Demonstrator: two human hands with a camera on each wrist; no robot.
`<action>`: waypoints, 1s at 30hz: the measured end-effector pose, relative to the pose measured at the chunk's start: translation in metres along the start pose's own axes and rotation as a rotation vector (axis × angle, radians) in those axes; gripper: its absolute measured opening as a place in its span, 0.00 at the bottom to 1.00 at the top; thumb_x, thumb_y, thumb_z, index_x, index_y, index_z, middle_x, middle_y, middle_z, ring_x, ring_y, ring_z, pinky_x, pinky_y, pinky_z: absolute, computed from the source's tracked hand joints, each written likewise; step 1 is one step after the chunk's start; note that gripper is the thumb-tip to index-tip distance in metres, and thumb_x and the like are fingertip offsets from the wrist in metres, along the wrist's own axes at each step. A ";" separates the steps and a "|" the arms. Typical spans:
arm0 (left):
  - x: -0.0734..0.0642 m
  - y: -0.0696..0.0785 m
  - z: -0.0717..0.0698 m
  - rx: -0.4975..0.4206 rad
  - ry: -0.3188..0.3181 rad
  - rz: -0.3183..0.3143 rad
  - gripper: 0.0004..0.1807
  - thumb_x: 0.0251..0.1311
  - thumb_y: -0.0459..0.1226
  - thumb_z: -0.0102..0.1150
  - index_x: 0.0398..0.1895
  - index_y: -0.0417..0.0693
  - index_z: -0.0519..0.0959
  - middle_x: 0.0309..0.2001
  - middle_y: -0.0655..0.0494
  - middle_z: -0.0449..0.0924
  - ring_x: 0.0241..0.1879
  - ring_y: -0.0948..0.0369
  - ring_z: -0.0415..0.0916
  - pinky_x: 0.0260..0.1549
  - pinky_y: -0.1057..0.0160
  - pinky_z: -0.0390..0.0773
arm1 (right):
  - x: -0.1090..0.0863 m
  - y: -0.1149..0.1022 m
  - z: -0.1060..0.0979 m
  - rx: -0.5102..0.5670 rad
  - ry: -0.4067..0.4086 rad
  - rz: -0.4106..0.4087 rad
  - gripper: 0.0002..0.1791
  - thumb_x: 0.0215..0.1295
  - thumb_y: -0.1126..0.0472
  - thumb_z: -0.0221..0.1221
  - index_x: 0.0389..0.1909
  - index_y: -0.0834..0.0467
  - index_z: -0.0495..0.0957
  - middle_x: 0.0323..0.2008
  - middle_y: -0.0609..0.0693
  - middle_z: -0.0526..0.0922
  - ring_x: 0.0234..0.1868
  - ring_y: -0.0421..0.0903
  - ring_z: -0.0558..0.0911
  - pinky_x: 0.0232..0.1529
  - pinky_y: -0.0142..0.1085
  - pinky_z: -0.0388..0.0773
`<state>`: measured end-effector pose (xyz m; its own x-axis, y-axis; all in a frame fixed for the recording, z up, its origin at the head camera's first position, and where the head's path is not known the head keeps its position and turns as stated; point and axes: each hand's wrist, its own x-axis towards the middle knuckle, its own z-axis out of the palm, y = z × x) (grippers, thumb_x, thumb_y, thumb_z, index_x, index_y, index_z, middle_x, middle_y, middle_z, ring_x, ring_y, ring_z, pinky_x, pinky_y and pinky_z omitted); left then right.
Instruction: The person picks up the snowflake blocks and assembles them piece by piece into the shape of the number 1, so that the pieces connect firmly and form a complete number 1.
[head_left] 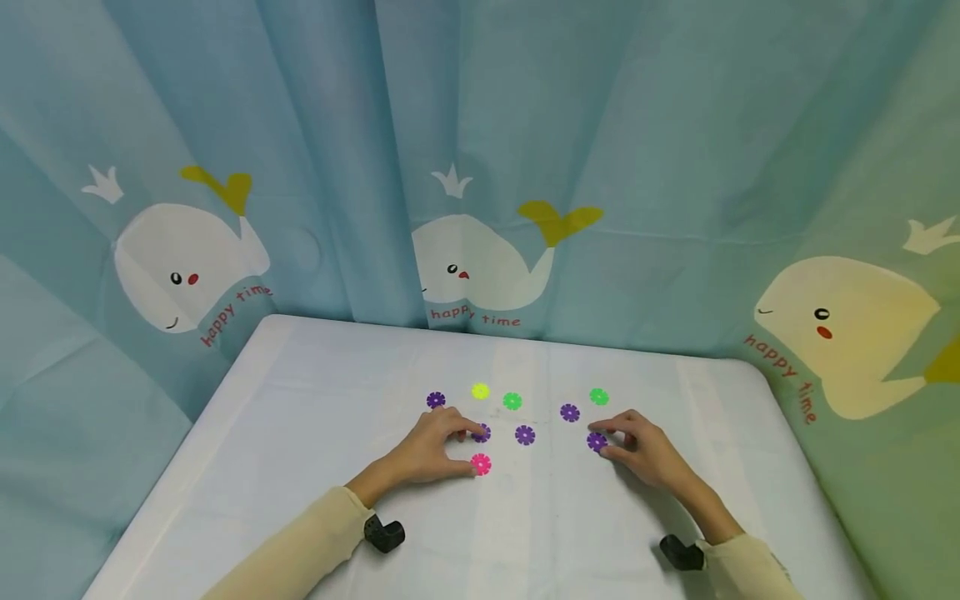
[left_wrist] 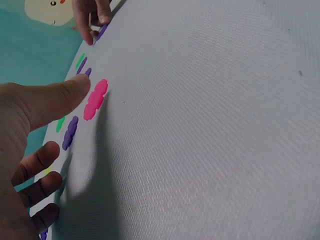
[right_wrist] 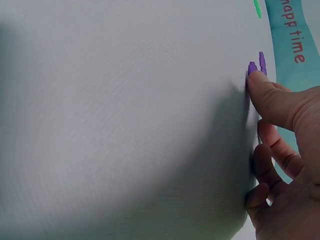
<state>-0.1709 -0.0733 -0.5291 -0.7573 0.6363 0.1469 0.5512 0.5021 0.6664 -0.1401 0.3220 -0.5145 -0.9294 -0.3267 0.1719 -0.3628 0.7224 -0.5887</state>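
We see the left hand (head_left: pixel 426 447) spread loosely, its straight thumb beside a pink notched disc (head_left: pixel 484 460) and its index fingertip at a purple notched disc (head_left: pixel 485 430). The right hand (head_left: pixel 643 452) brackets another purple disc (head_left: pixel 594 439) between thumb and index finger; whether it pinches, we cannot tell. The flower-shaped pieces lie on a finely textured white table (head_left: pixel 300 433). Behind, we read "happy time" below white whales (head_left: pixel 487 258) on the curtain (head_left: pixel 660 142).

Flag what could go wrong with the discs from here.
The left hand has its thumb at the pink disc and a finger at a purple disc: closing might drag both.

The right hand has thumb and finger at another purple disc; that disc looks thin and may slip.
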 end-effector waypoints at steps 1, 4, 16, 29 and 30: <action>0.001 0.001 0.000 0.010 -0.006 -0.004 0.27 0.50 0.47 0.81 0.56 0.57 0.85 0.38 0.58 0.77 0.41 0.59 0.70 0.48 0.55 0.63 | 0.000 0.000 0.000 -0.002 -0.001 0.003 0.19 0.58 0.67 0.73 0.52 0.58 0.86 0.41 0.51 0.80 0.32 0.40 0.70 0.32 0.32 0.69; 0.002 0.002 0.001 0.050 -0.025 -0.018 0.27 0.51 0.49 0.80 0.56 0.59 0.85 0.38 0.60 0.76 0.41 0.62 0.69 0.48 0.56 0.63 | 0.000 -0.001 -0.001 -0.009 0.002 0.006 0.19 0.57 0.68 0.73 0.51 0.57 0.87 0.41 0.51 0.79 0.33 0.41 0.70 0.33 0.32 0.70; 0.005 0.004 0.009 0.184 -0.047 -0.001 0.20 0.55 0.52 0.76 0.52 0.62 0.88 0.42 0.65 0.77 0.42 0.66 0.64 0.47 0.59 0.63 | 0.000 -0.001 0.001 -0.019 0.010 0.039 0.17 0.57 0.69 0.73 0.48 0.56 0.87 0.40 0.50 0.79 0.34 0.41 0.70 0.33 0.33 0.70; 0.011 0.003 0.013 0.217 -0.050 -0.017 0.13 0.57 0.52 0.75 0.43 0.62 0.88 0.36 0.66 0.74 0.39 0.66 0.63 0.45 0.61 0.62 | -0.001 0.001 0.011 -0.047 0.107 -0.031 0.18 0.52 0.70 0.76 0.44 0.56 0.87 0.36 0.46 0.83 0.32 0.39 0.73 0.32 0.32 0.70; 0.011 0.003 0.013 0.219 -0.047 -0.016 0.14 0.57 0.52 0.75 0.43 0.61 0.88 0.36 0.66 0.74 0.39 0.66 0.63 0.46 0.60 0.62 | -0.001 0.001 0.010 -0.053 0.109 -0.027 0.18 0.52 0.70 0.76 0.44 0.56 0.86 0.35 0.45 0.82 0.32 0.39 0.73 0.32 0.32 0.71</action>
<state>-0.1734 -0.0568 -0.5352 -0.7523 0.6512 0.0996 0.6059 0.6246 0.4927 -0.1390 0.3165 -0.5232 -0.9199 -0.2806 0.2740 -0.3886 0.7465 -0.5402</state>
